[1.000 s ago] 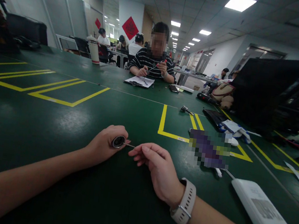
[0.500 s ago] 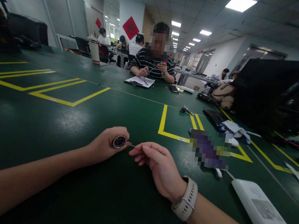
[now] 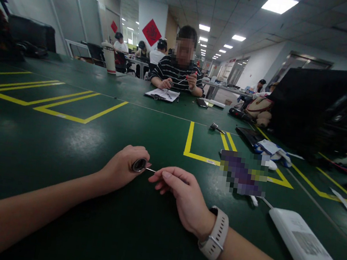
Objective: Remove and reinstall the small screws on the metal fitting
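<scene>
My left hand is closed around a short round metal part, a cylinder with a shiny rim and a dark hollow end facing me. From beside that rim a thin metal rod runs across to my right hand. The thumb and fingertips of my right hand are pinched on the rod's near end; whatever lies inside the fingers is hidden. Whether the rod's far tip touches the metal part or the left fingers, I cannot tell. Both hands are just above the green table.
Another metal part with a stem lies near yellow tape lines. On the right are a phone-like object, blurred out, a white power strip and gloves. Across the table, a person works above a clipboard.
The metal part has turned slightly in my left hand, and its open end shows narrower. My right hand has shifted slightly, still at the rod. The person opposite has lowered one hand a little.
</scene>
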Available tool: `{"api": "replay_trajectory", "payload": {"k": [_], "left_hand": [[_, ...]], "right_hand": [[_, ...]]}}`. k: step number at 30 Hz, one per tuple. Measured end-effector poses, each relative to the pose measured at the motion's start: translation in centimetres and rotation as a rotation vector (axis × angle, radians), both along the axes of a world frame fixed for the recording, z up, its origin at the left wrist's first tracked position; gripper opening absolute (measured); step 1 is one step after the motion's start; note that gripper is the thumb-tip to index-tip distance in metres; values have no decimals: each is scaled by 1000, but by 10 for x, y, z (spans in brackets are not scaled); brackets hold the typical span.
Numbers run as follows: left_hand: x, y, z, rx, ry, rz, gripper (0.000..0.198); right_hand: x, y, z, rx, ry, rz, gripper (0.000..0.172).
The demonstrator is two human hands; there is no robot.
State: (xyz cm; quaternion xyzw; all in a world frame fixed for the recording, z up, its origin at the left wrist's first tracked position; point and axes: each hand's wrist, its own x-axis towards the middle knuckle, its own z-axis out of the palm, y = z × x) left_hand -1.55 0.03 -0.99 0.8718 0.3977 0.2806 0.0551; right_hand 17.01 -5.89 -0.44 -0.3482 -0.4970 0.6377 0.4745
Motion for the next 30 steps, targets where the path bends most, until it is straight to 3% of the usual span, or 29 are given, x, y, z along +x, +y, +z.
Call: {"api": "replay_trajectory", "payload": {"k": [8,13,21,30], "left_hand": [[-1,2,1,-146,-177,-79,19],[0,0,2,-28,-19,-30,14],[0,-4,4,87,217,-103,16],[1,0,1,8,74,-36,15]], "right_hand": [[2,4,0,-62,127,18,16],[-1,2,-2,-42,53,-8,16],[3,7,1,-102,113,32,14],[7,12,-1,-144,192,85,16]]}}
